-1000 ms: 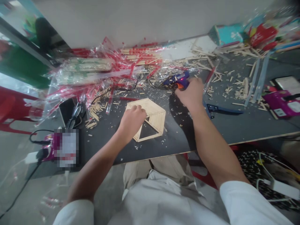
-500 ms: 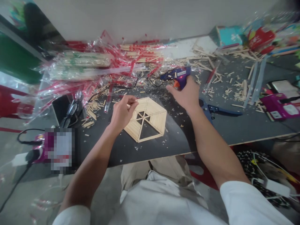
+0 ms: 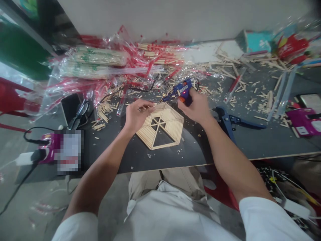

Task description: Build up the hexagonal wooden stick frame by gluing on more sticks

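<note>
A flat hexagon of glued wooden sticks lies on the dark tabletop, part of it an open frame. My left hand hovers over its upper left edge, fingers pinched on a short wooden stick. My right hand grips a blue glue gun with a red light. Its nozzle points left toward the stick.
Torn clear-and-red plastic wrappers and stick bundles pile up at the back left. Cut stick scraps litter the back right. Blue cutters lie right of my right wrist. A phone and glasses and a purple box flank the work.
My right hand picked up the glue gun and brought it left and nearer to the hexagon. My left hand lifted off the hexagon, pinching a stick, and now meets the nozzle.
</note>
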A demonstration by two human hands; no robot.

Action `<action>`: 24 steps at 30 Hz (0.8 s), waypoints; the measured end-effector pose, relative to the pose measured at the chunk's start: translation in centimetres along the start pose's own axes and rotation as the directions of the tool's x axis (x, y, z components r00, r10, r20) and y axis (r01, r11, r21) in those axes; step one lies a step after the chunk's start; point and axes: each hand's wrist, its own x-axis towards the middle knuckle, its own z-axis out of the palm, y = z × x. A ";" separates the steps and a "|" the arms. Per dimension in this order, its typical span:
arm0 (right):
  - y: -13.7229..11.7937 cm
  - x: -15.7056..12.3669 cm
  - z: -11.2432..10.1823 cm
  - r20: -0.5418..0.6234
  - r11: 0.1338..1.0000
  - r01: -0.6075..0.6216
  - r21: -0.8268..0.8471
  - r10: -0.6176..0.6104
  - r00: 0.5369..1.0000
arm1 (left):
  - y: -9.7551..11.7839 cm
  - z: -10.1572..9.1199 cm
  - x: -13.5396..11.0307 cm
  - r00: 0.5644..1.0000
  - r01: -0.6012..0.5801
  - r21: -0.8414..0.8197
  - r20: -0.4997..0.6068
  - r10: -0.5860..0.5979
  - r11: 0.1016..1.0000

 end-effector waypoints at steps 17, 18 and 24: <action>0.0 -0.1 0.1 0.042 0.996 0.046 -0.082 -0.043 0.998 | -0.4 0.4 -0.4 0.998 -0.049 0.092 -0.026 0.051 0.995; 0.0 -0.1 0.1 0.047 0.995 0.044 -0.087 -0.040 0.998 | -0.4 0.4 -0.4 0.998 -0.058 0.107 -0.021 0.061 0.993; 0.0 0.0 -0.1 0.070 0.992 0.046 -0.117 -0.038 0.997 | -0.6 0.4 -0.4 0.997 -0.074 0.105 -0.002 0.075 0.992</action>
